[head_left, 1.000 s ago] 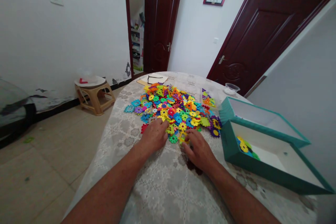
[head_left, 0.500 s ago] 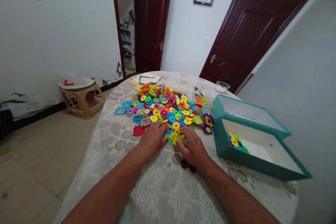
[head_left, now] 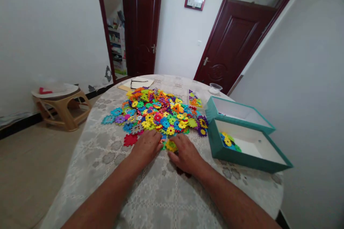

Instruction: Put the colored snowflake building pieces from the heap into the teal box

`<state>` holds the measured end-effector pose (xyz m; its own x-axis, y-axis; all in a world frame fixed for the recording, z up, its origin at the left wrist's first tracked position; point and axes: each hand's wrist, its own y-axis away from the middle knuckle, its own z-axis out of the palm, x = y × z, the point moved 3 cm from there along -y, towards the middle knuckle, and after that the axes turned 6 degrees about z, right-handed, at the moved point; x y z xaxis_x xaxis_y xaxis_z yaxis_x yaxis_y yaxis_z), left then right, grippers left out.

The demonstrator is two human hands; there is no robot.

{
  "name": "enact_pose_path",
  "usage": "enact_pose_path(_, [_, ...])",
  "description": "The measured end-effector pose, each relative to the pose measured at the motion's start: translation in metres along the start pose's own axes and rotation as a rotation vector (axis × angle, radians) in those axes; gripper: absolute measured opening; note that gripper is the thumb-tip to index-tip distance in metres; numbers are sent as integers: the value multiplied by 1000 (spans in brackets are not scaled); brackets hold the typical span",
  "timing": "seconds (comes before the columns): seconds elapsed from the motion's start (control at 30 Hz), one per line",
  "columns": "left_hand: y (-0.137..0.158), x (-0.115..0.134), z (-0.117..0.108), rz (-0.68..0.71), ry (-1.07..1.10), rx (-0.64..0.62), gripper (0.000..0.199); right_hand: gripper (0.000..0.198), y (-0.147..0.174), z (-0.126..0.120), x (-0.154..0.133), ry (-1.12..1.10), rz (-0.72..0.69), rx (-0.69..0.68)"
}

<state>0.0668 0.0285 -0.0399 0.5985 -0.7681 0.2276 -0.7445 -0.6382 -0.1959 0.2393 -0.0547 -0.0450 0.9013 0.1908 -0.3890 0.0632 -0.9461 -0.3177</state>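
A heap of colourful flat plastic gear- and flower-shaped pieces (head_left: 156, 109) lies on the table. At its near edge my left hand (head_left: 146, 146) has its fingers bent and close together, beside small green and blue pieces. What lies under those fingers is hidden. Opposite it, the thumb and fingers of my right hand (head_left: 185, 151) close around a yellow gear-shaped piece (head_left: 171, 145). Left of my left hand is a red square piece (head_left: 130, 140), with a grey one (head_left: 137, 128) just behind it. Dark round pieces show partly under my right hand.
A teal box (head_left: 249, 166) on the right holds a few yellow, blue and green pieces; its teal lid (head_left: 242, 105) lies behind. A clear tray of pieces (head_left: 195, 99), a plastic bowl (head_left: 215, 87) and glasses on paper (head_left: 138, 81) stand farther back. A stool (head_left: 67, 111) is left.
The whole view has shifted, so the table and box sit farther left in it. Both hands stay at the heap's near edge, with the yellow piece still at my right hand.
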Motion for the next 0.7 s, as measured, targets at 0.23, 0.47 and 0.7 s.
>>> enact_pose_path(0.23, [2, -11, 0, 30, 106, 126, 23, 41, -2, -6, 3, -132, 8, 57])
enact_pose_path(0.47, [1, -10, -13, 38, 409, 332, 30, 32, -2, -31, -2, -337, 65, 156])
enact_pose_path(0.7, [3, -2, -26, -222, 885, 173, 40, 23, -9, -134, 12, -83, 66, 340])
